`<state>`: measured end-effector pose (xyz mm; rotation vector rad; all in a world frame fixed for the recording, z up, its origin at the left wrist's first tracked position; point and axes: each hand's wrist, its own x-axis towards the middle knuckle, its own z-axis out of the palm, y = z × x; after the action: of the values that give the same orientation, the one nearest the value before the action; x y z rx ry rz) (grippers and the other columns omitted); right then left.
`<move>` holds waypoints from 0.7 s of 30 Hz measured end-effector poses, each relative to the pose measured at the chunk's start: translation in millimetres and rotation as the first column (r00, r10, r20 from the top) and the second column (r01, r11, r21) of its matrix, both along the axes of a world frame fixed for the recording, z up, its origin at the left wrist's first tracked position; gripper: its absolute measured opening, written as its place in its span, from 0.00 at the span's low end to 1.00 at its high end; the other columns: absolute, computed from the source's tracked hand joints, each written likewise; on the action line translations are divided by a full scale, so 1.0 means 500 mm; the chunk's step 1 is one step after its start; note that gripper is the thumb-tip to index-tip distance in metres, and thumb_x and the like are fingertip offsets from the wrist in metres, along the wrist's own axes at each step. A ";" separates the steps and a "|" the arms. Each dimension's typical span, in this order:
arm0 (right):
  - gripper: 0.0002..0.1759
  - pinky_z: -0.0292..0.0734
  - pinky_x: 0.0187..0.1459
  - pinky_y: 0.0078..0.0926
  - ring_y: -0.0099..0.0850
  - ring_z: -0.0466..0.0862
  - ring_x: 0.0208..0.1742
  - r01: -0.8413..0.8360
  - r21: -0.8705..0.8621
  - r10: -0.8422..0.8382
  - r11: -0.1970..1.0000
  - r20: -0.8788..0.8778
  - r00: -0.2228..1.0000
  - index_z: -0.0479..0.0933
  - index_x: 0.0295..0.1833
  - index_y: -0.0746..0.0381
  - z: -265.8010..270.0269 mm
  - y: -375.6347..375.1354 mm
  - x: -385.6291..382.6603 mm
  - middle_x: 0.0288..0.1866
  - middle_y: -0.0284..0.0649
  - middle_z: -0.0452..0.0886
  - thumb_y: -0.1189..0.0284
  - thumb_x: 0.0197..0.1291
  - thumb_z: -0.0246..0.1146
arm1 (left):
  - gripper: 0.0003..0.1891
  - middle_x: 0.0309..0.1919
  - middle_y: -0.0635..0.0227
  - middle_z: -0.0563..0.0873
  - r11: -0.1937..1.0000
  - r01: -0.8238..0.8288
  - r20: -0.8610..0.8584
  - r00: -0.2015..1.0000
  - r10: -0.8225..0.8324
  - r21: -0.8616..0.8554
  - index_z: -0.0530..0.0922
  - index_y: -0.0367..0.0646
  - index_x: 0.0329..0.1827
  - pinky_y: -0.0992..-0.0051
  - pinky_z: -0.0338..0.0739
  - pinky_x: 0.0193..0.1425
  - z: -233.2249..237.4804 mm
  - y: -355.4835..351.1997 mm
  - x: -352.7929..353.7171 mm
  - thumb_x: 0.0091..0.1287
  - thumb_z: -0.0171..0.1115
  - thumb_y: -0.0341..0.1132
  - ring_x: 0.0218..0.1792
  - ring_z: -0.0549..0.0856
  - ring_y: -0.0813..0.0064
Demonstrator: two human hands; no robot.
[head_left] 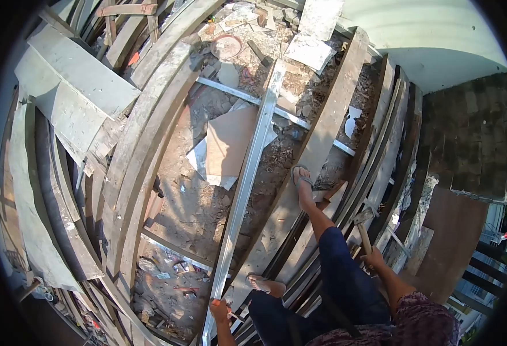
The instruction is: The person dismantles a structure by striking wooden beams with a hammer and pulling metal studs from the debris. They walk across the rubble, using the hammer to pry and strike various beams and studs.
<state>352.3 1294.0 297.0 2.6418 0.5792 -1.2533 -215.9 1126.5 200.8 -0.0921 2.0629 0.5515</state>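
Low in the view, my left hand (220, 310) is closed round a long pale metal channel (247, 167), which runs up and slightly right across the debris. My right hand (373, 259) grips the wooden handle of a hammer (364, 216), its head pointing up, above the stacked planks at the right. My feet in sandals stand on a wide wooden plank (328, 121), right of the channel. A thinner metal strip (230, 90) crosses the channel near its upper end. Another cross strip (175, 251) lies lower down, left of the channel.
Long planks (149, 127) lie at the left, beside pale boards (83, 72). Rubble and a brown sheet (230, 141) lie in the gap between the planks. A pale wall (438, 34) stands at the upper right, and a brown panel (452, 236) is at the right.
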 end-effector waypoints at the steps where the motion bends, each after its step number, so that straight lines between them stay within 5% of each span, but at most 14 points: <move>1: 0.26 0.80 0.42 0.44 0.49 0.85 0.43 -0.208 -0.050 0.210 0.977 0.042 0.977 0.74 0.48 0.66 -0.032 0.016 0.052 0.41 0.55 0.82 0.67 0.44 0.73 | 0.08 0.22 0.66 0.77 0.999 -0.014 -0.071 0.997 0.012 -0.034 0.72 0.41 0.38 0.76 0.73 0.17 0.008 0.017 0.003 0.60 0.62 0.26 0.18 0.79 0.76; 2: 0.27 0.79 0.47 0.44 0.51 0.84 0.47 -0.410 -0.103 0.418 0.906 0.073 0.906 0.75 0.48 0.66 -0.082 0.035 0.116 0.43 0.57 0.82 0.66 0.42 0.74 | 0.08 0.23 0.65 0.78 0.997 -0.036 -0.142 0.990 0.026 -0.064 0.71 0.41 0.38 0.76 0.73 0.17 0.007 0.052 0.014 0.59 0.61 0.25 0.20 0.80 0.75; 3: 0.29 0.77 0.52 0.44 0.54 0.82 0.52 -0.303 -0.162 0.307 0.939 -0.003 0.952 0.76 0.47 0.66 -0.111 0.094 0.141 0.46 0.58 0.83 0.64 0.40 0.76 | 0.09 0.24 0.65 0.77 0.997 -0.064 -0.051 0.997 0.066 0.033 0.70 0.41 0.39 0.75 0.73 0.18 0.029 0.092 0.026 0.58 0.59 0.23 0.21 0.79 0.75; 4: 0.31 0.77 0.53 0.44 0.53 0.83 0.52 -0.366 -0.160 0.371 0.917 0.005 0.929 0.76 0.48 0.67 -0.142 0.140 0.162 0.47 0.57 0.83 0.61 0.40 0.76 | 0.09 0.24 0.65 0.77 0.997 -0.069 -0.071 0.995 0.070 0.016 0.70 0.41 0.39 0.75 0.73 0.18 0.026 0.146 0.055 0.58 0.59 0.23 0.21 0.79 0.75; 6: 0.26 0.80 0.40 0.38 0.44 0.86 0.38 -0.434 -0.263 0.427 0.862 -0.086 0.900 0.78 0.45 0.69 -0.193 0.252 0.209 0.37 0.50 0.85 0.67 0.41 0.75 | 0.10 0.25 0.66 0.76 0.976 -0.219 -0.049 0.975 0.219 0.010 0.70 0.42 0.41 0.74 0.73 0.20 0.055 0.228 0.106 0.58 0.59 0.23 0.21 0.78 0.75; 10: 0.29 0.81 0.42 0.40 0.49 0.86 0.40 -0.662 -0.145 0.629 0.735 -0.219 0.746 0.75 0.51 0.68 -0.147 0.507 0.201 0.42 0.54 0.83 0.62 0.47 0.74 | 0.10 0.27 0.68 0.77 0.995 -0.096 0.020 0.995 0.096 0.003 0.72 0.42 0.41 0.76 0.73 0.22 0.056 0.490 0.256 0.59 0.63 0.23 0.22 0.77 0.77; 12: 0.24 0.78 0.31 0.37 0.41 0.84 0.27 -0.490 -0.043 0.451 0.871 -0.326 0.831 0.74 0.49 0.68 -0.089 0.632 0.160 0.33 0.48 0.82 0.65 0.51 0.71 | 0.09 0.28 0.71 0.77 0.995 -0.046 0.106 0.994 0.037 0.088 0.74 0.43 0.40 0.78 0.75 0.25 0.066 0.609 0.321 0.59 0.64 0.24 0.24 0.77 0.80; 15: 0.19 0.73 0.23 0.33 0.31 0.78 0.21 -0.346 -0.040 0.308 0.937 -0.370 0.876 0.73 0.46 0.67 -0.043 0.748 0.098 0.25 0.41 0.77 0.67 0.54 0.68 | 0.08 0.29 0.70 0.79 0.970 0.015 0.175 0.983 -0.059 0.242 0.75 0.41 0.39 0.80 0.73 0.27 0.138 0.765 0.398 0.59 0.64 0.24 0.25 0.77 0.81; 21: 0.16 0.69 0.19 0.28 0.24 0.74 0.18 -0.142 -0.021 0.116 0.990 -0.472 0.874 0.73 0.43 0.65 -0.039 0.782 0.052 0.22 0.35 0.74 0.67 0.54 0.68 | 0.07 0.29 0.70 0.78 0.964 0.075 0.164 0.979 -0.119 0.254 0.75 0.41 0.38 0.77 0.75 0.33 0.198 0.837 0.395 0.59 0.62 0.23 0.28 0.79 0.79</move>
<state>378.5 1685.1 277.6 2.2042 0.7589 -1.8490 -18.5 1545.2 299.6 0.1027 1.8002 0.7078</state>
